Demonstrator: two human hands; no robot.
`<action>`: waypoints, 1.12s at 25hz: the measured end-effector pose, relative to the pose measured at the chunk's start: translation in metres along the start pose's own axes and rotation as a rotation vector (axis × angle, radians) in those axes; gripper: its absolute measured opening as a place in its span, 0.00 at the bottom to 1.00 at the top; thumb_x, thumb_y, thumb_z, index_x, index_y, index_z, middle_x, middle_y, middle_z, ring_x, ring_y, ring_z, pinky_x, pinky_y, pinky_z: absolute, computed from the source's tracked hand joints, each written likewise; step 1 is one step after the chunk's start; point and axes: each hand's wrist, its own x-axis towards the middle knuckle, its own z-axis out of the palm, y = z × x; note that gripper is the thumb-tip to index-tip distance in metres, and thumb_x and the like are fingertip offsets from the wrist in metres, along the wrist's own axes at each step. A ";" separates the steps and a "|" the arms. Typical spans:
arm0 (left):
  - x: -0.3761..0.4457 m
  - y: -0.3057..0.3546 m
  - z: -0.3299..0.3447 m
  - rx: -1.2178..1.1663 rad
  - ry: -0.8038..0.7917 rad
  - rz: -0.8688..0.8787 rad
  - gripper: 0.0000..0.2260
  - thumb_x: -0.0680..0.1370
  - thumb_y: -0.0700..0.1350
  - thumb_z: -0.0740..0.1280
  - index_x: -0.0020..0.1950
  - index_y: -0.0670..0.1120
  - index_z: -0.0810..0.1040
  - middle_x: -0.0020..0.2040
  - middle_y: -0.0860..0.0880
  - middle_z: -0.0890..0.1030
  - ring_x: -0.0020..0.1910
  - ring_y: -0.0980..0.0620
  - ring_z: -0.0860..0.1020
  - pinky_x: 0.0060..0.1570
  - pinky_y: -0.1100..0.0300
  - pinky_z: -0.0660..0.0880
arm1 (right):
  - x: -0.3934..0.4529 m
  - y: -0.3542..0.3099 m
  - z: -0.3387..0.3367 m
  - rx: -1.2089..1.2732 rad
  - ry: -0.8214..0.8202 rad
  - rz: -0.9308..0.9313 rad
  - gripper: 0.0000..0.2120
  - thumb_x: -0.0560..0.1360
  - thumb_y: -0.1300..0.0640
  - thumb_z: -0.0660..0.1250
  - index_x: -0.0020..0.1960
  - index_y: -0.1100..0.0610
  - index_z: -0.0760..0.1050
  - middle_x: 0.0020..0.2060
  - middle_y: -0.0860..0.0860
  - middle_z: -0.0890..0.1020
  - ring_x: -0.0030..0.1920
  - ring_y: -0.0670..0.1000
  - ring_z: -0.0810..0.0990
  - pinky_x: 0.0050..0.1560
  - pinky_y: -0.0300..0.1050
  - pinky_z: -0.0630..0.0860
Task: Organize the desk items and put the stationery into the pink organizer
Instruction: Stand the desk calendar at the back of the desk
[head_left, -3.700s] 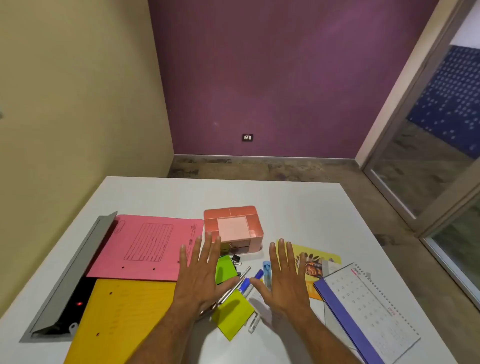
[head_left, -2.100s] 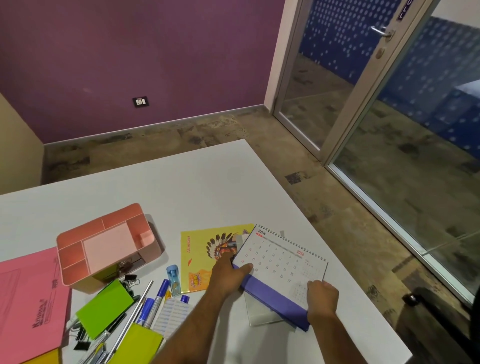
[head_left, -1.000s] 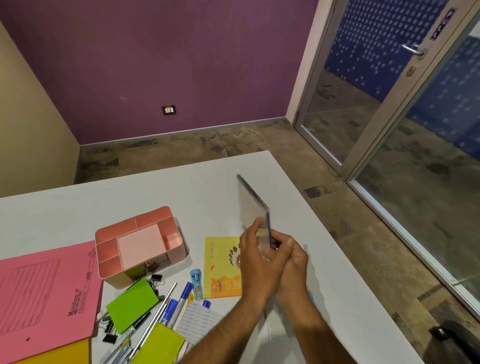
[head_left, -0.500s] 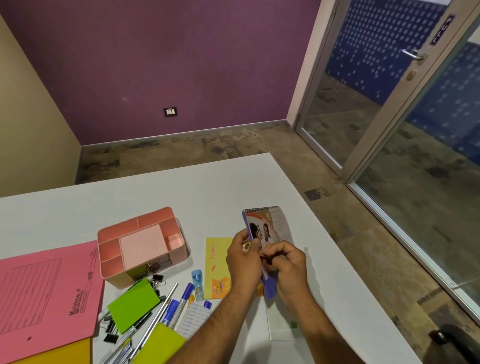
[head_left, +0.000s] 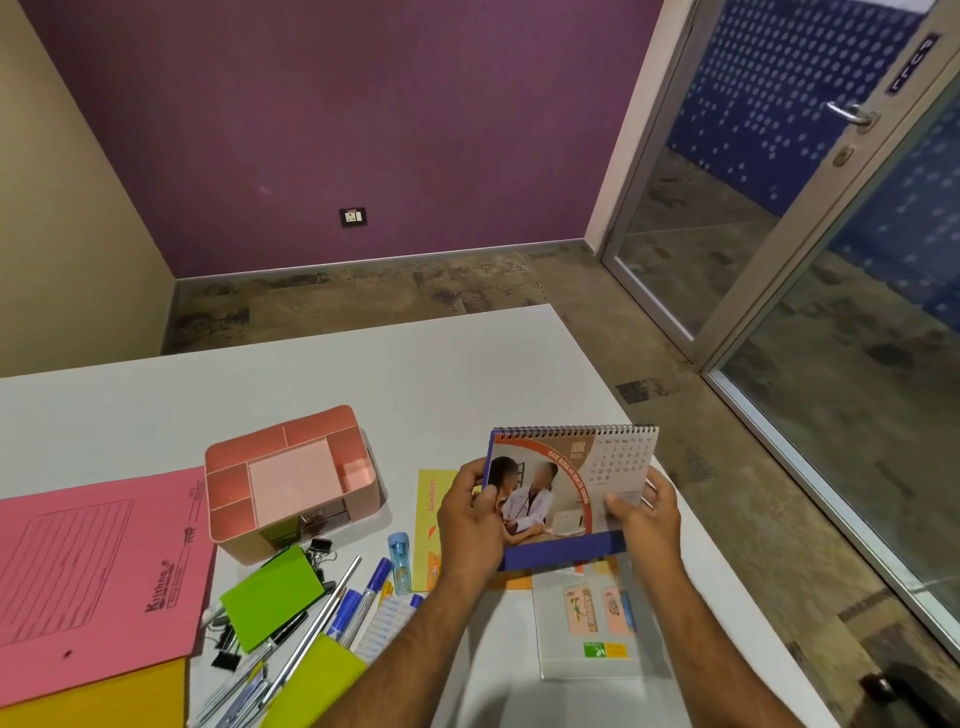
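Now the spiral-bound desk calendar with the blue base strip (head_left: 566, 493) is up off the white desk (head_left: 441, 374) and turned to face the person, its wire binding along the top and a printed picture page with a small date grid showing. Half a second ago it was folded narrow and held nearly edge-on between both hands; here it is spread wide. The left hand (head_left: 470, 525) grips its left edge, thumb curled over the front and fingers behind. The right hand (head_left: 649, 514) pinches the right edge near the lower corner, thumb on the page. Both hands are closed on the calendar, which hangs above the desk, touching nothing else that I can see.

The pink plastic organizer with divided compartments (head_left: 291, 478) sits to the left, well apart from the calendar, in the same spot as before. Just in front of it lie the lime-green sticky-note pads (head_left: 272, 592), black binder clips (head_left: 319, 548), a small light-blue bottle (head_left: 400, 561) and a loose heap of blue markers and pens (head_left: 358, 603), none moved. A yellow printed booklet (head_left: 431, 519) lies flat partly behind the left hand. A clear plastic sleeve holding small cards (head_left: 587, 634) lies beneath the calendar on the desk. At the far left a pink paper folder (head_left: 88, 561) overlaps a yellow folder (head_left: 104, 696).
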 end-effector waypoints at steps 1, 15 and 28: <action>0.002 -0.004 -0.004 0.001 0.000 0.012 0.15 0.82 0.35 0.57 0.55 0.53 0.76 0.49 0.56 0.82 0.46 0.63 0.82 0.39 0.67 0.79 | 0.000 0.003 -0.002 -0.011 0.038 -0.035 0.22 0.75 0.64 0.69 0.64 0.47 0.68 0.59 0.51 0.78 0.55 0.54 0.80 0.44 0.56 0.84; 0.020 -0.040 -0.036 0.285 0.170 0.067 0.11 0.80 0.40 0.65 0.61 0.48 0.80 0.52 0.50 0.80 0.51 0.54 0.77 0.46 0.77 0.67 | -0.029 0.022 0.003 -0.038 0.170 -0.142 0.15 0.73 0.61 0.74 0.57 0.56 0.75 0.51 0.50 0.81 0.43 0.38 0.79 0.34 0.33 0.73; 0.021 -0.040 -0.047 0.285 0.136 0.048 0.02 0.76 0.45 0.71 0.48 0.51 0.81 0.45 0.56 0.83 0.45 0.57 0.81 0.40 0.69 0.75 | -0.018 0.023 -0.005 -0.132 0.149 -0.158 0.10 0.71 0.60 0.75 0.49 0.55 0.77 0.45 0.51 0.84 0.42 0.46 0.82 0.35 0.38 0.76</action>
